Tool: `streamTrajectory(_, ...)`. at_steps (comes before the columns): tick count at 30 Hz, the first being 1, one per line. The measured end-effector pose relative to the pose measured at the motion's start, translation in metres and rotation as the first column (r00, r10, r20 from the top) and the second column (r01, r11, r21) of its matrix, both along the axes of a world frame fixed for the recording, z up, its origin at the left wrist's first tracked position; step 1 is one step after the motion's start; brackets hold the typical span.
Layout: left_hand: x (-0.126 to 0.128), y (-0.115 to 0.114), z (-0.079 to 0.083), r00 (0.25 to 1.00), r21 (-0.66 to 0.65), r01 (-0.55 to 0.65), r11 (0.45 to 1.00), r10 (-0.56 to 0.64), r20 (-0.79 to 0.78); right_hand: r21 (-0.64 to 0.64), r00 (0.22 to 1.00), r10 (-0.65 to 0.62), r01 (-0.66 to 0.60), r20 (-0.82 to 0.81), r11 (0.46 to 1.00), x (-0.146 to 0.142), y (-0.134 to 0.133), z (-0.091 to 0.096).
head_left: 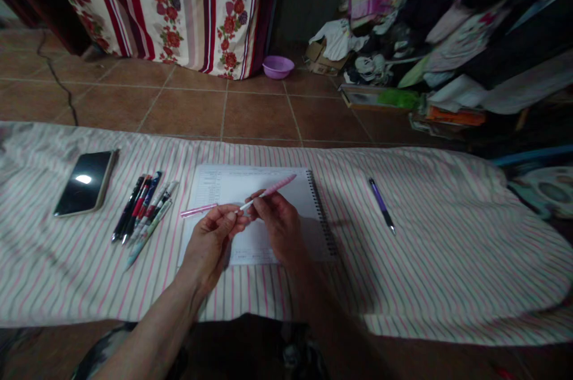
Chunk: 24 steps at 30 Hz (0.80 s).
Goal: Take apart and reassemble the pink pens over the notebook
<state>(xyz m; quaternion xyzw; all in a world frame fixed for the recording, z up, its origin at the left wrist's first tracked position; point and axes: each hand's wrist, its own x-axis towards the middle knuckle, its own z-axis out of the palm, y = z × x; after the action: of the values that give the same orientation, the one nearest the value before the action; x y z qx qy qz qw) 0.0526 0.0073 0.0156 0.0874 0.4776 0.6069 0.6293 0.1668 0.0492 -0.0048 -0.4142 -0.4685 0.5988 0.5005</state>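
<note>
Above an open spiral notebook (264,252), both hands work on a pink pen that is in separate pieces. My left hand (212,240) is closed, with a pink see-through pen barrel (198,210) sticking out from its fingers to the left. Its fingertips also meet the lower end of a thin white tube (246,206), which looks like a pen refill. My right hand (282,225) pinches the pen's pink textured part (280,185), which points up to the right with the white tube coming out of it. The fingers partly hide where the pieces join.
Several pens (145,207) lie bunched on the striped cloth (447,272) to the left, beside a phone (85,183). A purple and black pen (381,204) lies right of the notebook. Beyond are a tiled floor, a purple basin (278,67), a floral curtain (165,10) and piled clothes (447,28).
</note>
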Motion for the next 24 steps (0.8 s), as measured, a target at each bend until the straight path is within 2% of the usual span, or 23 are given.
streamTrajectory(5,0.0017,0.0030,0.0018,0.999,-0.031,-0.025,0.999,0.026,0.040,0.073,1.000,0.018,-0.020,0.021,0.997,-0.0015,-0.0021,-0.0005)
streamTrajectory(24,0.0000,0.0013,-0.0024,0.998,0.030,-0.041,0.999,0.042,-0.052,0.069,1.000,0.027,-0.028,0.007,0.997,-0.0027,-0.0016,-0.0027)
